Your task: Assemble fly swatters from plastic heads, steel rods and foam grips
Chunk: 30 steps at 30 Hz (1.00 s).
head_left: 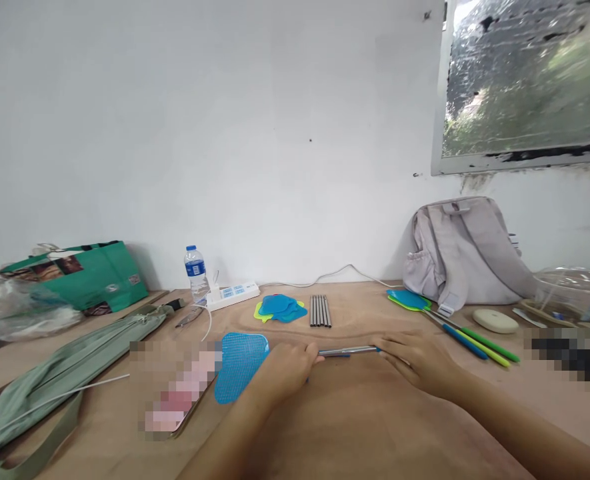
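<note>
My left hand (287, 370) grips one end of a thin metal rod (347, 350) where it meets a blue mesh swatter head (239, 365) lying on the wooden table (355, 427). Over the rod's other end rests my right hand (417, 360), fingers curled over it. Beyond the rod lie a row of several grey metal rods (319, 311) and a small pile of blue and yellow swatter heads (279, 308).
Finished swatters with green, yellow and blue handles (467, 337) lie at the right beside a grey backpack (462, 250). A water bottle (196, 270), power strip (232, 294), green bag (82, 273) and long grey-green pouch (65, 370) fill the left side.
</note>
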Each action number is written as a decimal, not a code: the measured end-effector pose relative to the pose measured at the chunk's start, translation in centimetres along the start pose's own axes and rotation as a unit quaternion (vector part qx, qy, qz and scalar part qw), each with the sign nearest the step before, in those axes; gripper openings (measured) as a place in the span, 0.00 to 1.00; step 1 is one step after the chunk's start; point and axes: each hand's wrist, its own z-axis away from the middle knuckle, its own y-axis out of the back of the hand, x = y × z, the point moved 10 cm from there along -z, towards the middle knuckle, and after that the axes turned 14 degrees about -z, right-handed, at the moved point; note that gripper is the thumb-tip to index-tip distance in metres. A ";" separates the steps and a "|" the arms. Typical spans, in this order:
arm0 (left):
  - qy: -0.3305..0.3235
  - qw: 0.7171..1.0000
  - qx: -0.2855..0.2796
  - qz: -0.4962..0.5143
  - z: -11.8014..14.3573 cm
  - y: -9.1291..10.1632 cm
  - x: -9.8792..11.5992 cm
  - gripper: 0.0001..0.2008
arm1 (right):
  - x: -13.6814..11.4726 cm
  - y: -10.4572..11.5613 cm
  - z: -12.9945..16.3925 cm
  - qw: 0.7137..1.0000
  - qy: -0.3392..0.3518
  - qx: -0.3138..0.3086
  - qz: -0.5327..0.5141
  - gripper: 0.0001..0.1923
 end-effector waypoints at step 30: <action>-0.013 0.999 -0.027 0.038 -0.4 -0.6 0.8 0.18 | -1.1 0.8 0.7 0.986 0.096 0.073 0.111 0.13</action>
